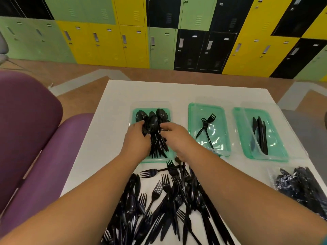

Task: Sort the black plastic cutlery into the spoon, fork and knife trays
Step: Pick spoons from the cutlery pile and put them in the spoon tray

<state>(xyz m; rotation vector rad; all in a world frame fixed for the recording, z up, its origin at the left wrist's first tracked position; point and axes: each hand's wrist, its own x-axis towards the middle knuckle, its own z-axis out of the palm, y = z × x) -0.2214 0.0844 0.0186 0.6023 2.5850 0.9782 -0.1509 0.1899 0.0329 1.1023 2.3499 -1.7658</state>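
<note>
Three green trays stand in a row on the white table (109, 124). The left tray (135, 112) holds a bundle of black spoons (154, 119). Both hands are over it: my left hand (137, 138) and my right hand (175, 137) grip the spoon bundle from either side, around the handles. The middle tray (192, 110) holds two forks (206, 129). Several knives (260, 135) lie in the right tray (238, 114), under a clear lid. A mixed pile of black cutlery (169, 200) lies on the near part of the table, between my forearms.
A clear bag of black cutlery (300, 184) lies at the table's right edge. Purple seats (31, 138) stand to the left of the table. Coloured lockers (159, 32) line the wall beyond the far edge.
</note>
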